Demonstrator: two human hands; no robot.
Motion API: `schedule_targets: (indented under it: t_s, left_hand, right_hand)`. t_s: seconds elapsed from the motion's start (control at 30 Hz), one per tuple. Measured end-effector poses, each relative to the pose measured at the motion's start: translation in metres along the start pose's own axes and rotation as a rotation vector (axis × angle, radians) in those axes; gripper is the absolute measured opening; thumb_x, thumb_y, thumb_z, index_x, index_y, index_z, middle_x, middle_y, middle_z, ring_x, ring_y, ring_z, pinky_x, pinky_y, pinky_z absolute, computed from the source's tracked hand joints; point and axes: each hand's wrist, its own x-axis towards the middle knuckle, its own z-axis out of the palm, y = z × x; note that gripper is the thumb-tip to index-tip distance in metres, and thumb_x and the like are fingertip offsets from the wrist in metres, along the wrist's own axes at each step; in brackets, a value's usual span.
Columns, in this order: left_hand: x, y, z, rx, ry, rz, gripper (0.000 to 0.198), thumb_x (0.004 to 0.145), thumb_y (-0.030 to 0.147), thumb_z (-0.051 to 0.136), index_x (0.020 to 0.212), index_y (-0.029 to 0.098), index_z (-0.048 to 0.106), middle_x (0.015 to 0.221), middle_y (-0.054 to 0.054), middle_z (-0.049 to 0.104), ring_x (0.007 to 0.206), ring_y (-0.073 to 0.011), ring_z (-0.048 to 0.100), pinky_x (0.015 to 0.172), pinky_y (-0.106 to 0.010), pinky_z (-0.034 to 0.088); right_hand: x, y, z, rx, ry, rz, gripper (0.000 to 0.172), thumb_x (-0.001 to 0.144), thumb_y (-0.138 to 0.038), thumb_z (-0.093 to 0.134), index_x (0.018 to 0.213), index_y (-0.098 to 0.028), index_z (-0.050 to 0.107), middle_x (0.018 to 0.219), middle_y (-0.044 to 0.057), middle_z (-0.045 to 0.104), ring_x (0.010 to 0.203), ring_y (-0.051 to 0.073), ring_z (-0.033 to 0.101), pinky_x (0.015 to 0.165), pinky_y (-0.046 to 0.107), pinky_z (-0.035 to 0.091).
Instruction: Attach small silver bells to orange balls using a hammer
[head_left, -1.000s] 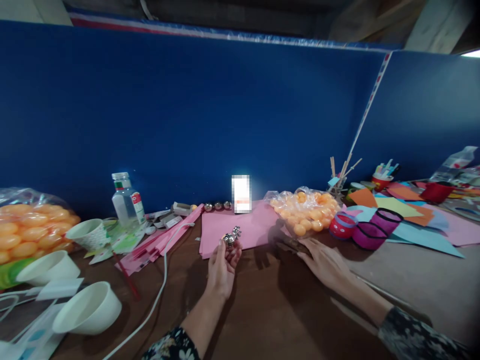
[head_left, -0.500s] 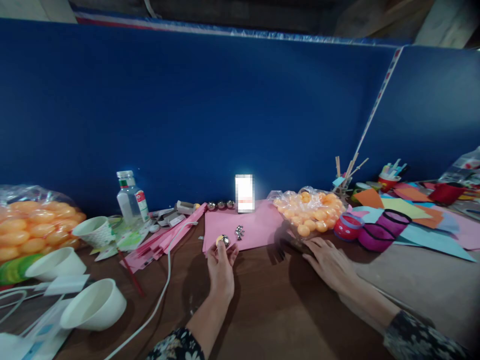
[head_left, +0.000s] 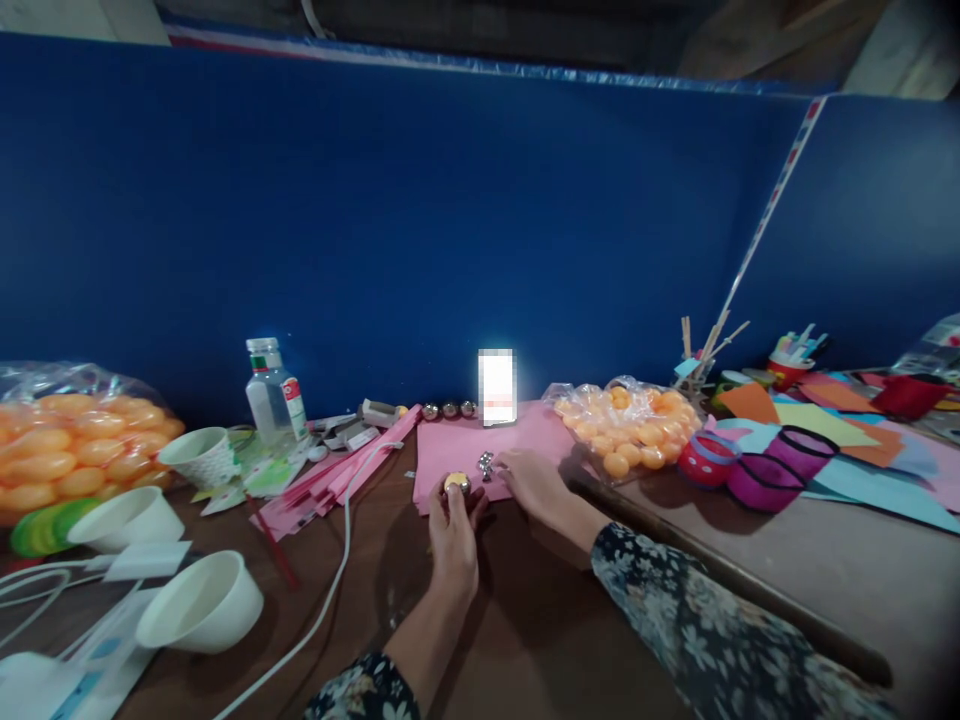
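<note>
My left hand [head_left: 452,535] is closed around a small ball [head_left: 456,483], yellow-orange on top and covered with shiny silver pieces at the side. Just right of it, a little cluster of shiny silver pieces [head_left: 486,465] lies on the pink paper [head_left: 525,430]. Over that paper my right hand [head_left: 544,490] reaches in from the right, its fingers stretched out and bent down beside the cluster. Nothing shows in those fingers, and whether they touch the pieces I cannot tell. Several silver-covered balls [head_left: 450,410] stand in a row behind the paper.
Clear bags of orange balls lie right [head_left: 645,430] and far left. Left stand a clear bottle [head_left: 274,400], white paper cups [head_left: 202,605], pink strips [head_left: 330,485] and a white cable [head_left: 346,545]. At right are purple cups [head_left: 765,480] and coloured paper [head_left: 877,490]. A bright blurred rectangle [head_left: 497,385] stands behind.
My right hand has moved left from beside the bag of orange balls to the silver pieces on the pink paper. My left hand still holds the ball, now with more yellow showing.
</note>
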Motion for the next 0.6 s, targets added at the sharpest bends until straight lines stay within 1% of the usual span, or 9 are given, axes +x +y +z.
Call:
schedule_targets:
  t_s: [0.1,0.2,0.3,0.47,0.6]
  left_hand:
    - [0.002,-0.002,0.000,-0.022,0.014,-0.002,0.032,0.075,0.040,0.055,0.102,0.024,0.047,0.092,-0.002,0.055,0.076,-0.0122,0.062,0.066,-0.026,0.052]
    - [0.003,-0.003,0.001,-0.026,0.033,-0.013,0.034,0.074,0.041,0.056,0.101,0.022,0.047,0.092,-0.003,0.056,0.074,-0.0128,0.062,0.066,-0.028,0.052]
    - [0.004,-0.003,0.001,-0.030,0.026,0.002,0.034,0.074,0.041,0.056,0.100,0.021,0.048,0.093,-0.003,0.056,0.074,-0.0123,0.062,0.070,-0.028,0.052]
    - [0.003,-0.002,0.001,-0.028,0.011,0.016,0.033,0.073,0.040,0.057,0.098,0.020,0.049,0.093,-0.003,0.056,0.073,-0.0122,0.062,0.070,-0.028,0.052]
    - [0.003,-0.001,0.001,-0.019,0.010,0.018,0.034,0.073,0.040,0.057,0.100,0.020,0.049,0.093,-0.004,0.056,0.072,-0.0123,0.062,0.068,-0.028,0.052]
  right_hand:
    - [0.008,-0.001,0.011,0.005,-0.011,-0.003,0.021,0.083,-0.022,0.041,0.083,-0.018,0.062,0.084,0.005,0.063,0.078,0.016,0.055,0.069,0.024,0.035]
    - [0.011,-0.001,0.018,0.006,-0.020,0.016,0.018,0.079,-0.021,0.044,0.085,-0.018,0.061,0.086,0.005,0.063,0.078,0.016,0.054,0.067,0.024,0.034]
    - [0.012,0.001,0.024,0.016,-0.035,0.041,0.017,0.078,-0.020,0.045,0.083,-0.018,0.061,0.084,0.003,0.063,0.076,0.015,0.054,0.066,0.023,0.033]
    - [0.012,0.002,0.025,0.044,-0.023,0.044,0.017,0.077,-0.019,0.044,0.082,-0.018,0.061,0.087,0.004,0.064,0.079,0.016,0.054,0.069,0.024,0.033]
    - [0.011,0.003,0.023,0.085,0.000,0.045,0.020,0.081,-0.019,0.040,0.086,-0.018,0.060,0.084,0.004,0.064,0.076,0.016,0.055,0.067,0.024,0.035]
